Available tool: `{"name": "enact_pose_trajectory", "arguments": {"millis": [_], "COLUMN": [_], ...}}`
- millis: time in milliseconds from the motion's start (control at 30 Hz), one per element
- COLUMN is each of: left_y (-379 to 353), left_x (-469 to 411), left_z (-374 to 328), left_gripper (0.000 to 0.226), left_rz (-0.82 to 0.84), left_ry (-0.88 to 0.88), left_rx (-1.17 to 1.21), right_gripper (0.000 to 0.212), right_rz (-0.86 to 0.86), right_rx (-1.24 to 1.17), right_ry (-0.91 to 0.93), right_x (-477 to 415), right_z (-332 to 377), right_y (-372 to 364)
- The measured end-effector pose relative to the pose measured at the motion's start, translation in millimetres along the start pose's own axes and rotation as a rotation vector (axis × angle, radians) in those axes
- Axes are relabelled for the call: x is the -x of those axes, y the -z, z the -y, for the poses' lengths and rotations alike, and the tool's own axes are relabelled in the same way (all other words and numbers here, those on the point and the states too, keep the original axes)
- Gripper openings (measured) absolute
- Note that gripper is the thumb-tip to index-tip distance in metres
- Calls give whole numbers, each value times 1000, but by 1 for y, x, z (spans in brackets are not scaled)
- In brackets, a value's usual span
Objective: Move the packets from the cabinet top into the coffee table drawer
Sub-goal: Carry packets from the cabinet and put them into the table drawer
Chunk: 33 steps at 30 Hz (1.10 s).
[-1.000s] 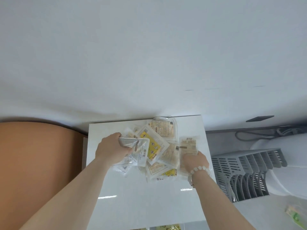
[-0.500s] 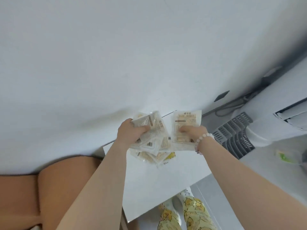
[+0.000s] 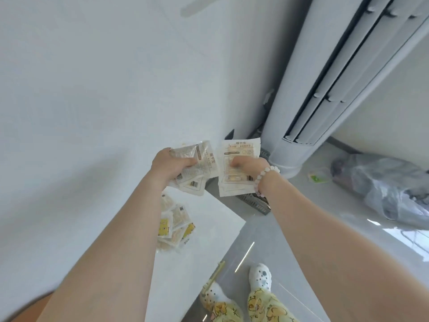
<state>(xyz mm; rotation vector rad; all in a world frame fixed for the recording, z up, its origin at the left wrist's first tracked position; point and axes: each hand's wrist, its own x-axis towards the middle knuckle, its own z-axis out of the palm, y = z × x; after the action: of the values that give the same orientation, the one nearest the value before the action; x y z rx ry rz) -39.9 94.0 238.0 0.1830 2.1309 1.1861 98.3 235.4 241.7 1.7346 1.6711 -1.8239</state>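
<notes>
My left hand (image 3: 170, 167) grips a bunch of clear and white packets (image 3: 199, 168), lifted off the white cabinet top (image 3: 206, 219). My right hand (image 3: 249, 166) holds a separate white hand-warmer packet (image 3: 239, 149) upright, just right of the bunch. Several more packets (image 3: 175, 223), some with yellow labels, lie in a pile on the cabinet top below my left forearm, partly hidden by it. The coffee table and its drawer are out of view.
A tall white standing air conditioner (image 3: 329, 84) rises at the right against the wall. A grey slatted rack (image 3: 254, 202) sits on the floor beside the cabinet. A plastic-wrapped bundle (image 3: 385, 182) lies on the grey floor at far right. My feet (image 3: 260, 275) stand by the cabinet's corner.
Both hands have lifted their packets off the cabinet top, and my view has swung to the right, bringing the air conditioner and floor into sight. The remaining pile stays on the cabinet.
</notes>
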Motion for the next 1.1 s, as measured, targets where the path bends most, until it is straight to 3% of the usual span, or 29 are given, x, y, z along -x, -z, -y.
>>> {"name": "enact_pose_trajectory", "arguments": {"millis": [167, 400, 567, 700, 800, 900, 1100], "left_y": [-56, -158, -237, -301, -349, -395, -477], "left_x": [12, 57, 109, 163, 203, 242, 318], "left_z": [-35, -70, -88, -100, -103, -102, -92], "left_gripper": [27, 22, 23, 15, 22, 15, 32], "left_rz": [155, 406, 577, 702, 799, 905, 1091], "left_ry": [-82, -154, -209, -270, -302, -326, -396], "left_rx": [-91, -165, -235, -300, -364, -403, -537], "right_gripper": [20, 42, 30, 35, 39, 31, 35], "right_rz": [-76, -217, -306, -400, -470, -545, -673], "right_rx": [-173, -393, -492, -592, -671, -762, -881], "right_ry": [-24, -81, -85, -120, -124, -103, -140], "right_x": [12, 36, 76, 112, 136, 163, 212], "right_z": [-29, -97, -147, -196, -234, -271, -341], "right_y": [63, 152, 227, 279, 315, 351, 400]}}
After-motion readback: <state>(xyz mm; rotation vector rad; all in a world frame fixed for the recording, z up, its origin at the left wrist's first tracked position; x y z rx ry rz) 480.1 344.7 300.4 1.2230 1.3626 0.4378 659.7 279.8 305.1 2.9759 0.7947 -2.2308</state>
